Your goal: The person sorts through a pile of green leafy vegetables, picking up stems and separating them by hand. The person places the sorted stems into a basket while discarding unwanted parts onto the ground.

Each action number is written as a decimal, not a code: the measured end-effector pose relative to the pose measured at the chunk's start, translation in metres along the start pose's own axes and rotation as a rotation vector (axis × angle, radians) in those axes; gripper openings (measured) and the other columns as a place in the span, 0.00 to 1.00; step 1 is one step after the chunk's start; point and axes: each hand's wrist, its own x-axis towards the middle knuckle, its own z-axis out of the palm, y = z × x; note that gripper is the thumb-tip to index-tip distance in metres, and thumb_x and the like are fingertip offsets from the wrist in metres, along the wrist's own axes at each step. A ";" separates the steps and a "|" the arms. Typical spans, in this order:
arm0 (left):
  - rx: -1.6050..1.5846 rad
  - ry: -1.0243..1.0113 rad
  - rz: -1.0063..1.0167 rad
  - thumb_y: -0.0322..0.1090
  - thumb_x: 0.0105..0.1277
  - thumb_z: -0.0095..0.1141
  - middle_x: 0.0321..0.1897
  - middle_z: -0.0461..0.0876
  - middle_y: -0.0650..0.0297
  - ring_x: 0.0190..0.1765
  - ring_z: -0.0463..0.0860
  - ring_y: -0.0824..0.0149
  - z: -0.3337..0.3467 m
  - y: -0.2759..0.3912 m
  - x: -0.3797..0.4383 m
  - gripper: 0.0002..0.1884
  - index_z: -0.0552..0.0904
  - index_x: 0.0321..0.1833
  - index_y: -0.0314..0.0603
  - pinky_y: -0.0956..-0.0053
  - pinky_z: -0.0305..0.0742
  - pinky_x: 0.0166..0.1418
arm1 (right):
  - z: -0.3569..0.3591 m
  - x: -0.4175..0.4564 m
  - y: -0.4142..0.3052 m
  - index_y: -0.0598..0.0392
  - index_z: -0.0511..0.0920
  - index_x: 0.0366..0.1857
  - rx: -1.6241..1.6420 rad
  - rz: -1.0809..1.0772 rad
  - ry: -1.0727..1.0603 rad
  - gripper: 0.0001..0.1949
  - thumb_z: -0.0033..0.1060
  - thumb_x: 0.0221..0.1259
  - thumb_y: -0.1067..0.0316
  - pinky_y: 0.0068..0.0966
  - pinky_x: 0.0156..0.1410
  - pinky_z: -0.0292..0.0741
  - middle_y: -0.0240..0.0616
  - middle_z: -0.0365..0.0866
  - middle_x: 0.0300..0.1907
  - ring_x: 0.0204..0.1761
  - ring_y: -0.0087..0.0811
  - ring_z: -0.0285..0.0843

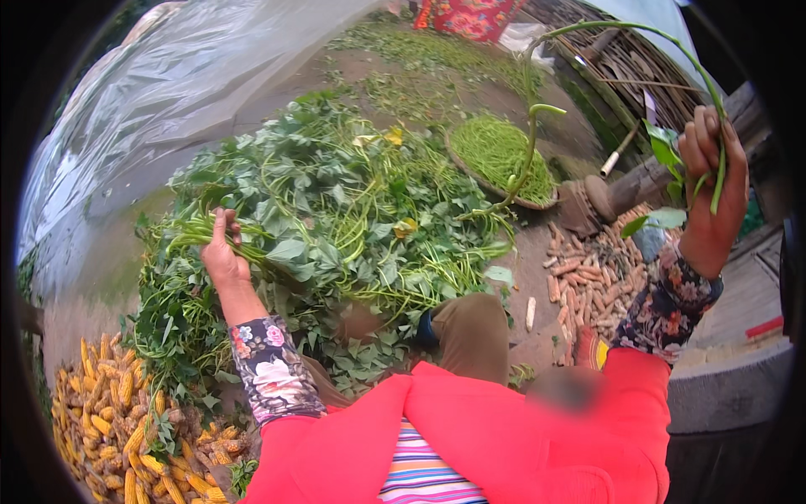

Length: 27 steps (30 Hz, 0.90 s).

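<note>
My left hand (228, 252) is closed around a bundle of thin green stalks (192, 232), over the left part of a large heap of leafy green vines (352, 208). Raised at the upper right, my right hand (715, 170) grips a long green vine stem (630, 25) between its fingers. This stem arches over to the left and hangs down to the heap's right side, with a few leaves (664, 151) near my fingers. Beyond the heap, a round shallow basket (485, 183) holds many thin green stalks or pods (497, 151).
Yellow corn cobs (107, 416) lie piled at the lower left. Shelled cobs (585, 271) cover the ground to the right, beside a wooden pole (655, 179). Plastic sheeting (170, 75) spans the upper left. Scattered greenery (409, 82) and a red floral cloth (472, 19) are farther off.
</note>
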 end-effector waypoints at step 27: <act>0.122 -0.004 0.024 0.35 0.78 0.57 0.38 0.89 0.56 0.32 0.81 0.72 0.006 0.010 -0.006 0.08 0.82 0.49 0.38 0.82 0.67 0.28 | 0.069 -0.148 0.241 0.58 0.83 0.52 -0.160 1.059 -0.671 0.11 0.53 0.79 0.65 0.19 0.41 0.78 0.25 0.82 0.33 0.34 0.15 0.77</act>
